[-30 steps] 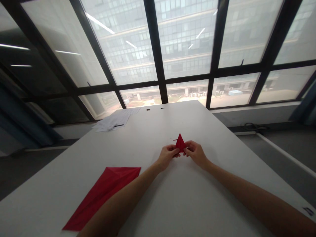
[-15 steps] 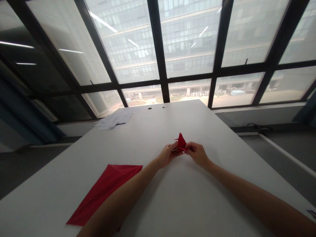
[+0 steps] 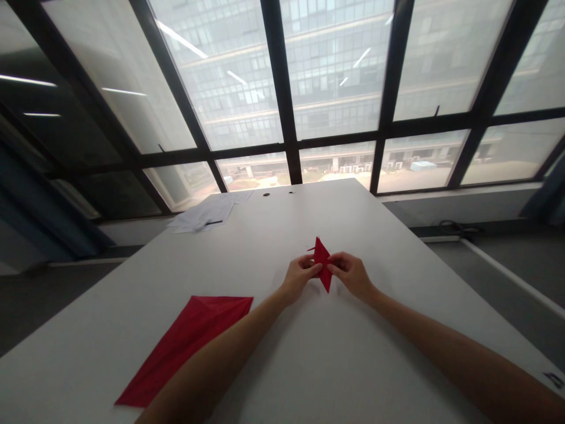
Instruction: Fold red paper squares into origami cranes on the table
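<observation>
A small folded piece of red paper [image 3: 323, 263], diamond-shaped with points up and down, is held just above the white table [image 3: 309, 353]. My left hand [image 3: 301, 275] pinches its left side with closed fingers. My right hand [image 3: 351, 274] pinches its right side the same way. Both hands meet at the middle of the paper. A larger flat red paper sheet [image 3: 185, 346] lies on the table to the left, beside my left forearm.
White papers with a dark pen [image 3: 205, 217] lie at the table's far left corner. Two small dark dots [image 3: 266, 194] sit near the far edge. Big windows with black frames stand behind the table. Floor drops away on both sides.
The folded red paper has opened downward: a lower point now hangs below my fingers, where earlier only an upward triangle showed. Both hands stayed in nearly the same place.
</observation>
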A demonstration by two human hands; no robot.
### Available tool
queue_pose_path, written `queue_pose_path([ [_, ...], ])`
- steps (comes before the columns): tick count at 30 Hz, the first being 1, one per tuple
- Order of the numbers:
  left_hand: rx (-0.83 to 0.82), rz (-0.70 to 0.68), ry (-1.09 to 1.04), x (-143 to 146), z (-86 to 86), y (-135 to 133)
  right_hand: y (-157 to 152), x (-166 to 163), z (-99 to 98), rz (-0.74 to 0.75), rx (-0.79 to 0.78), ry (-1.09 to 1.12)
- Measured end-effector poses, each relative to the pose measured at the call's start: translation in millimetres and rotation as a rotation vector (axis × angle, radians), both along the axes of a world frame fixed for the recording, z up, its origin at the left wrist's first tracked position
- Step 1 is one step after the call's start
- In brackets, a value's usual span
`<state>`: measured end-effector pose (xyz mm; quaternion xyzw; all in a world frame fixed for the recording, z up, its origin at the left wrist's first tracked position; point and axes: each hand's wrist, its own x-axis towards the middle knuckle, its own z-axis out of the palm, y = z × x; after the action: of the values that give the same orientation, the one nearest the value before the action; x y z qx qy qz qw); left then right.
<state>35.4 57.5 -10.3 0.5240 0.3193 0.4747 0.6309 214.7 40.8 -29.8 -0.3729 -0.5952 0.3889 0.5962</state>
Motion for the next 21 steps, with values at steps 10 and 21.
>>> queue_pose_path([
  [10, 0.091, 0.07, -0.01, 3.9, -0.4, -5.6, 1.8, -1.5, 1.3, -0.009, -0.03, 0.068],
  [21, 0.18, 0.056, 0.025, 3.7, -1.8, -4.6, -3.7, -1.5, 7.9, 0.098, -0.012, 0.069],
])
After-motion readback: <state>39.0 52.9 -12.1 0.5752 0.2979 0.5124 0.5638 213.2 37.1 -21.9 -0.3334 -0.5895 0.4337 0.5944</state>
